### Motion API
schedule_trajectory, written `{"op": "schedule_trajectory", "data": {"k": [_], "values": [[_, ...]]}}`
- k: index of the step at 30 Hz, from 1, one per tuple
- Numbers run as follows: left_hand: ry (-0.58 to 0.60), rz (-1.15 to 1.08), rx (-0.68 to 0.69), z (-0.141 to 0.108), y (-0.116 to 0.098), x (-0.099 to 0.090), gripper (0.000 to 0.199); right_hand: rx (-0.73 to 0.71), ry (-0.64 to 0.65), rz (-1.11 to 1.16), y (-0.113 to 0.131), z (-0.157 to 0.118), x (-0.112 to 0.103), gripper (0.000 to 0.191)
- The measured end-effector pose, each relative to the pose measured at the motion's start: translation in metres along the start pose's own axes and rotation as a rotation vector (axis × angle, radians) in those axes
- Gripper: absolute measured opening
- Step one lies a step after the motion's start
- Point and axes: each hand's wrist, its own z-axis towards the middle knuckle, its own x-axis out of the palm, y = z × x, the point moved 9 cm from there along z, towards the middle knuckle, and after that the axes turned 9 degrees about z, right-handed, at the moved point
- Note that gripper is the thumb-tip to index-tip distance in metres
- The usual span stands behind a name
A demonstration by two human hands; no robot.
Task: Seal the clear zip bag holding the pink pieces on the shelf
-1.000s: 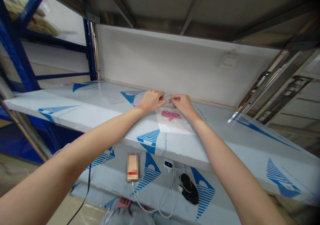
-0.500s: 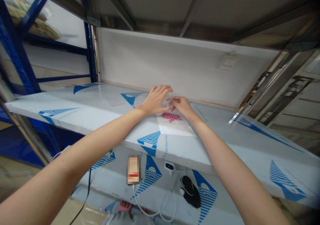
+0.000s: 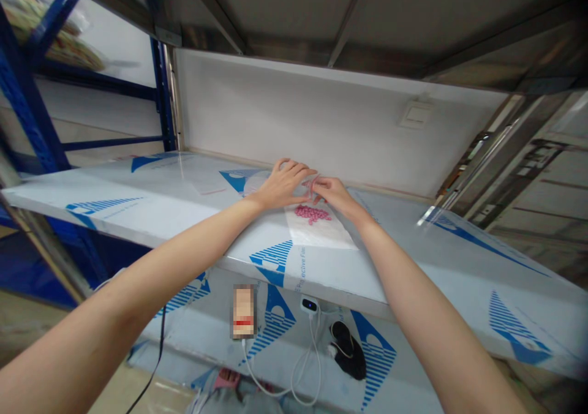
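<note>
- Right hand (image 3: pixel 333 195): narrow pinch on top edge of clear plastic bag (image 3: pixel 316 235)
- Left hand (image 3: pixel 283 185): loosely curled, fingertips just beside right's; grip on bag cannot be told
- Bag lies flat on film-covered steel shelf (image 3: pixel 151 198), pink tablets (image 3: pixel 313 214) clustered inside
- Behind: white back panel (image 3: pixel 285 114) with wall switch (image 3: pixel 416 114)

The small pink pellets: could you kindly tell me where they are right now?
In the head view, the small pink pellets lie in a plastic bag on the film-covered shelf, just below the right hand.
</note>
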Motion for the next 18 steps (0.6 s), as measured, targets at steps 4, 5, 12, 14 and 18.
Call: {"op": "schedule_trajectory", "data": {"k": [4,5,12,14,18], "values": [[-0.039,-0.007,-0.031,0.000,0.003,-0.004,0.070,0.052,0.008,-0.001,0.003,-0.004,0.002,0.018],[-0.039,-0.004,-0.036,0.000,0.004,-0.004,0.071,0.059,0.008,-0.006,0.003,-0.005,0.002,0.018],[-0.062,-0.004,-0.154,-0.001,0.014,-0.006,0.053,0.078,-0.036,-0.013,0.003,-0.007,-0.006,0.029],[-0.085,-0.008,-0.237,-0.003,0.022,-0.007,0.051,0.061,-0.099,-0.011,0.003,-0.005,-0.017,0.033],[-0.088,-0.022,-0.292,-0.005,0.032,-0.003,0.049,0.072,-0.070,-0.086,-0.010,0.002,-0.024,0.014]]}}
